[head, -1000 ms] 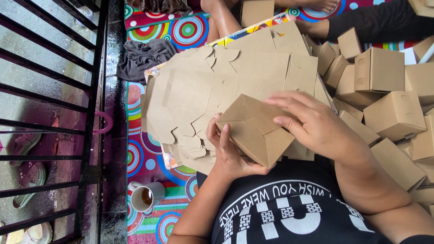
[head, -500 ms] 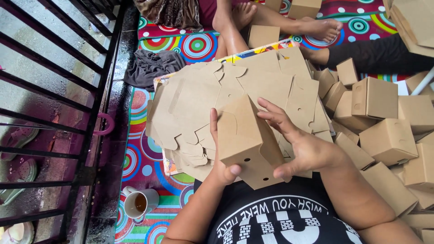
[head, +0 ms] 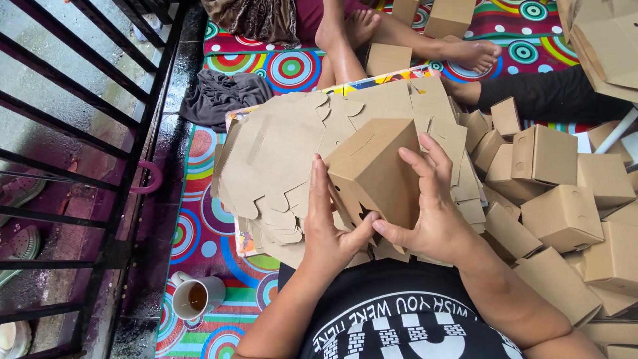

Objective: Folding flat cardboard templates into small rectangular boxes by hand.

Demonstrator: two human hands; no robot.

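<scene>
There is a single view, from a camera worn on the person's head, looking steeply down over their own chest and lap. It sits close to the work: the left hand (head: 330, 229) and right hand (head: 432, 213) fill the middle of the frame, with the black shirt (head: 399, 326) cut off by the near edge. The view faces away from the body, so the far edge takes in another person's bare feet (head: 475, 53) on the patterned mat (head: 206, 233). The left side reaches black metal bars (head: 73, 133) and wet ground beyond; the right side ends among a pile of folded cardboard boxes (head: 565, 213). No second view shares the scene.
</scene>
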